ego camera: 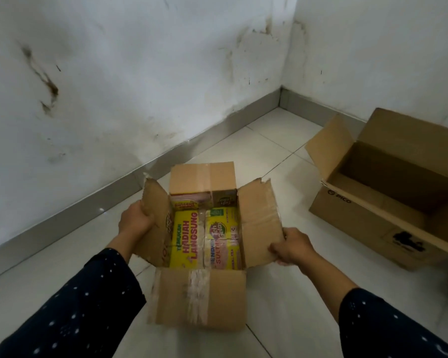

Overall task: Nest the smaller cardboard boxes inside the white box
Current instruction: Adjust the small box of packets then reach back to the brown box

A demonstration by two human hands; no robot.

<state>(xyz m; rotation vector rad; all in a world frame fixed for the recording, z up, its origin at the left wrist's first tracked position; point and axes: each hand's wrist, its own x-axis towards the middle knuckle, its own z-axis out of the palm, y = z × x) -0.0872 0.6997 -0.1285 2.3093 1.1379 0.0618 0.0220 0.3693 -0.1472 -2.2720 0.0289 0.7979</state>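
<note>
Big brown box (388,192) cut off at right edge

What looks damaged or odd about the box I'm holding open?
The side flaps of the held box are ragged: the left flap and right flap have torn top edges. Old tape residue streaks the near flap. Also, no white box is in view, only a second brown box.

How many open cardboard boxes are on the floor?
2. One box lies in the middle, each hand holding a side flap, with printed cartons inside. The other box stands at the right near the wall, partly cut off by the frame. More may lie outside the view.
</note>
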